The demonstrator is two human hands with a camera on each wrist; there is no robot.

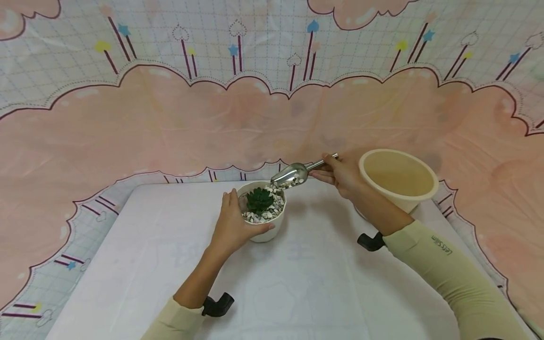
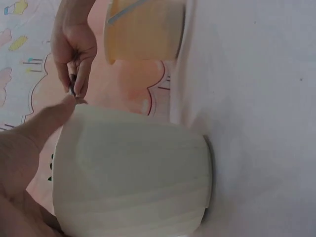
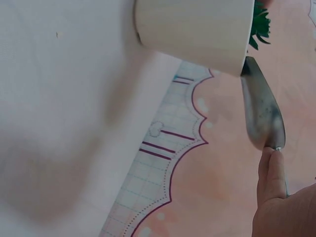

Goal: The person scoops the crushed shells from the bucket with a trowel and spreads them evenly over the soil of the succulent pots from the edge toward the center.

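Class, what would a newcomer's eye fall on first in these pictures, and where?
The dark green plant stands out first, among pale stones in a white pot, which the left hand grips. Next comes the shiny scoop in the right hand, its tip at the pot's rim. A big cream bucket stands to the right.

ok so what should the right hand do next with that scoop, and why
Probably the right hand should tip the scoop slightly further: its mouth sits at the rim of the pot, pale pebbles show inside it, and the left hand is holding the pot, so a gentle tilt would likely pour them in beside the plant.
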